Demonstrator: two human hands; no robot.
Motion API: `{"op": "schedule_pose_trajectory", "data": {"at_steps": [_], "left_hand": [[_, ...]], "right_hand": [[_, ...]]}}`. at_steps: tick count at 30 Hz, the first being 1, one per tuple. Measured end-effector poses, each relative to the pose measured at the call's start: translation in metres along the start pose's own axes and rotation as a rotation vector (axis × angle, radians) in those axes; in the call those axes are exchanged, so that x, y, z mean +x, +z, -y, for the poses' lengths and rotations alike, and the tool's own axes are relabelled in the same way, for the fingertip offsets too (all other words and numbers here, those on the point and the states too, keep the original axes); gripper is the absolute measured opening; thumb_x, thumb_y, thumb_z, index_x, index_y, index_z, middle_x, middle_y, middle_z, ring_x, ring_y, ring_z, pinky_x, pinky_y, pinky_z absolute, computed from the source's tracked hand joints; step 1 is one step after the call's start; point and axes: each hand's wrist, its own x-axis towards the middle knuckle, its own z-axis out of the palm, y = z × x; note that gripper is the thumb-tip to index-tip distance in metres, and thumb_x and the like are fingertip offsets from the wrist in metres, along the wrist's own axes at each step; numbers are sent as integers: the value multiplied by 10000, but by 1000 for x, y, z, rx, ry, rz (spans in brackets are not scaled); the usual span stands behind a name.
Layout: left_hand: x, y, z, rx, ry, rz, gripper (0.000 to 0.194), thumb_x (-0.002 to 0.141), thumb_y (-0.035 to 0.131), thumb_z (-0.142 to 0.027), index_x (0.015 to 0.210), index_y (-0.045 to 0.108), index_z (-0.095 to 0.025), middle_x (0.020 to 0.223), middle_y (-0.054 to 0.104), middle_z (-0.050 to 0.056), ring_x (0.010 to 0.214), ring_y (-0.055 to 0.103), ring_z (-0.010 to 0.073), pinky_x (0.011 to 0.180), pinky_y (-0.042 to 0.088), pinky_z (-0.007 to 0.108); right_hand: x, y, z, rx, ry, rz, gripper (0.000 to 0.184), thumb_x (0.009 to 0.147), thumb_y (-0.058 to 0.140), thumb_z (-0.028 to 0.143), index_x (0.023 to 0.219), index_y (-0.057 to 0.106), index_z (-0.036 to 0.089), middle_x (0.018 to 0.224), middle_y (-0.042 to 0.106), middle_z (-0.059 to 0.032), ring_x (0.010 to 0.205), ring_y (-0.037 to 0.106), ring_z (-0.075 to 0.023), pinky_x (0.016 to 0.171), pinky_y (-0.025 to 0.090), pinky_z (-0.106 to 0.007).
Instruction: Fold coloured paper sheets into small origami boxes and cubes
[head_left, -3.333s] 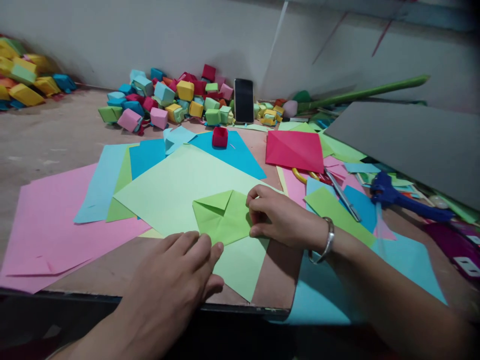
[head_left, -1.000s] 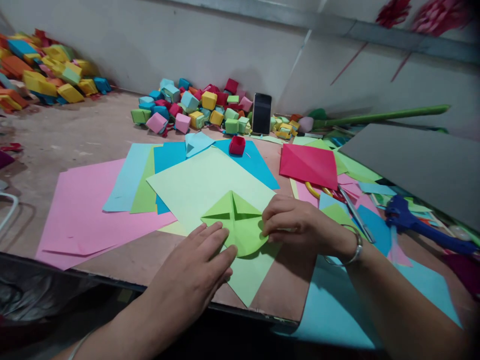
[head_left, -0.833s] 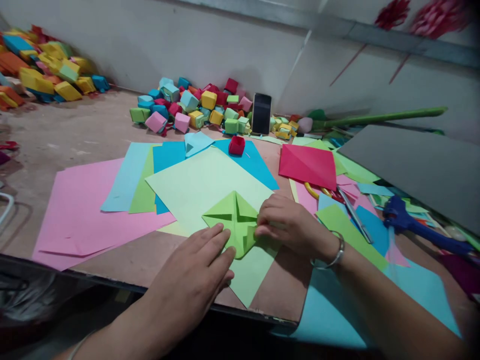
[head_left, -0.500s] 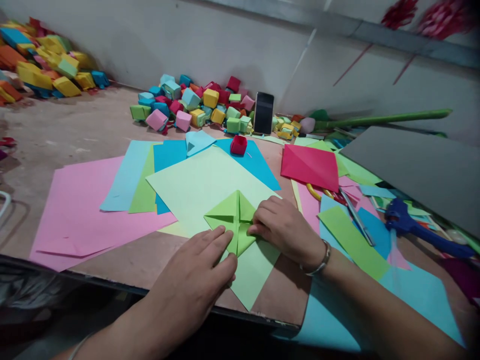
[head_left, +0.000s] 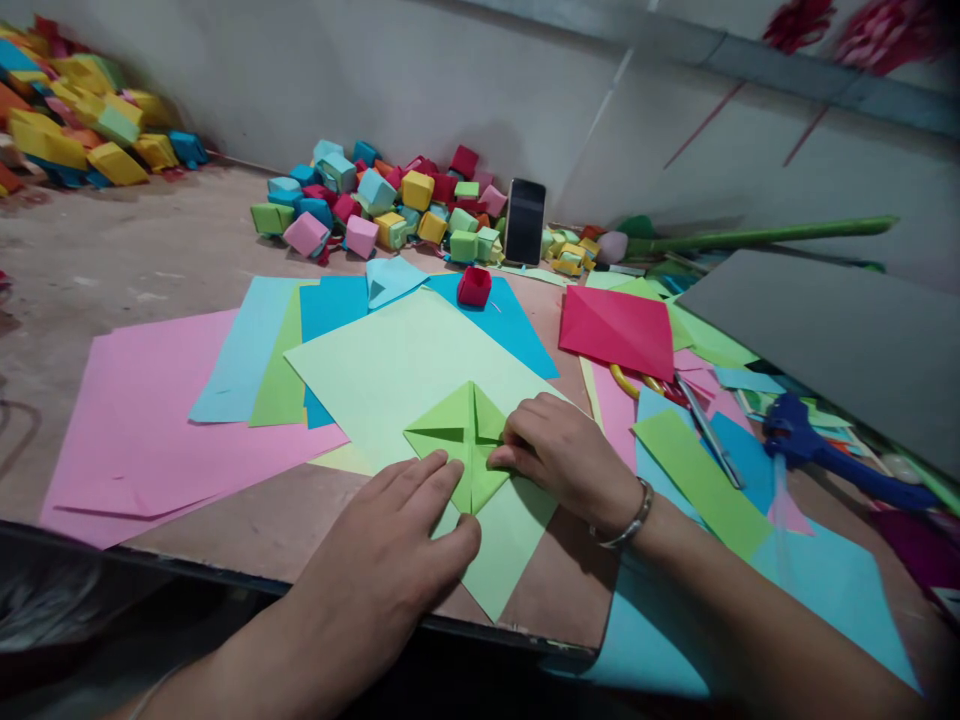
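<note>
A small folded bright green paper (head_left: 457,435) lies on a large pale green sheet (head_left: 390,365) near the table's front edge. My left hand (head_left: 397,555) rests flat on the folded paper's lower left part, fingers stretched out. My right hand (head_left: 562,455), with a silver bangle on the wrist, has its fingers curled and pressed down on the paper's right flap along the centre crease.
Pink (head_left: 142,420), blue and green sheets lie spread under and around the work. A pile of folded paper cubes (head_left: 390,210) and a standing phone (head_left: 524,221) sit at the back. A red sheet (head_left: 619,328), scissors (head_left: 694,405), a blue glue gun (head_left: 832,450) and a grey board (head_left: 832,330) lie to the right.
The right corner of the green paper has been folded in to the centre by my right hand, which now presses it down. My left hand stayed on the lower left.
</note>
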Motion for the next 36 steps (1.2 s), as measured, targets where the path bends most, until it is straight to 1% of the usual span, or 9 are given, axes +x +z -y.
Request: {"op": "schedule_pose_trajectory", "data": {"at_steps": [3, 6, 10, 14, 19, 22, 26, 32, 36], "left_hand": [[4, -2, -1, 1, -9, 1, 169, 922, 444, -166, 898, 611, -173, 1180, 607, 183, 1145, 546, 345, 868, 523, 495], [10, -5, -2, -32, -55, 16, 170, 915, 446, -164, 862, 608, -158, 1102, 636, 160, 1059, 583, 319, 822, 542, 482], [14, -5, -4, -56, -102, 59, 139, 897, 513, -216, 922, 609, -119, 1049, 647, 156, 969, 598, 306, 781, 551, 490], [11, -1, -4, -45, -74, 17, 162, 899, 501, -182, 1004, 617, -140, 1133, 628, 150, 1041, 562, 315, 806, 535, 498], [8, 1, -2, -1, -32, -9, 193, 896, 480, -126, 1020, 625, -156, 1188, 610, 163, 1088, 542, 322, 825, 524, 483], [8, -1, -2, 24, -9, 24, 221, 895, 457, -109, 1036, 623, -149, 1195, 605, 180, 1102, 538, 335, 829, 524, 492], [9, -3, 0, 40, 16, 63, 229, 891, 458, -97, 1062, 610, -121, 1198, 613, 179, 1126, 540, 342, 855, 528, 500], [9, -1, 0, 50, 33, 43, 204, 901, 456, -97, 1026, 615, -124, 1181, 617, 190, 1121, 553, 350, 847, 533, 506], [6, -1, -2, 24, -11, 18, 170, 898, 484, -96, 1008, 606, -141, 1259, 573, 183, 1199, 501, 350, 885, 515, 504]], "right_hand": [[1, -3, 2, -1, 14, 26, 317, 846, 641, 430, 693, 592, 157, 692, 588, -45, 697, 495, -174, 633, 323, -282], [2, -4, 4, -7, 13, 32, 296, 836, 664, 402, 683, 590, 159, 688, 584, -40, 698, 493, -173, 634, 321, -280], [2, -4, 4, -32, 7, 27, 304, 859, 635, 411, 691, 603, 159, 697, 596, -44, 703, 491, -174, 629, 308, -287], [3, -5, 5, -47, 31, 21, 325, 825, 661, 451, 696, 611, 158, 691, 606, -40, 692, 491, -174, 633, 308, -291], [3, -3, 5, -19, 109, 17, 362, 756, 696, 512, 713, 604, 164, 726, 620, -43, 723, 509, -188, 647, 323, -295], [2, -2, 5, 15, 139, 29, 357, 765, 689, 511, 723, 597, 169, 736, 620, -44, 726, 511, -190, 629, 320, -290], [2, -4, 7, 36, 160, 59, 312, 785, 704, 441, 702, 580, 166, 729, 614, -42, 718, 507, -180, 618, 324, -278], [1, -5, 8, 27, 172, 78, 317, 792, 690, 452, 706, 594, 163, 726, 617, -42, 728, 518, -182, 628, 331, -281], [2, -3, 7, 38, 173, 69, 333, 786, 685, 471, 710, 591, 160, 732, 613, -42, 727, 515, -179, 629, 335, -279]]}}
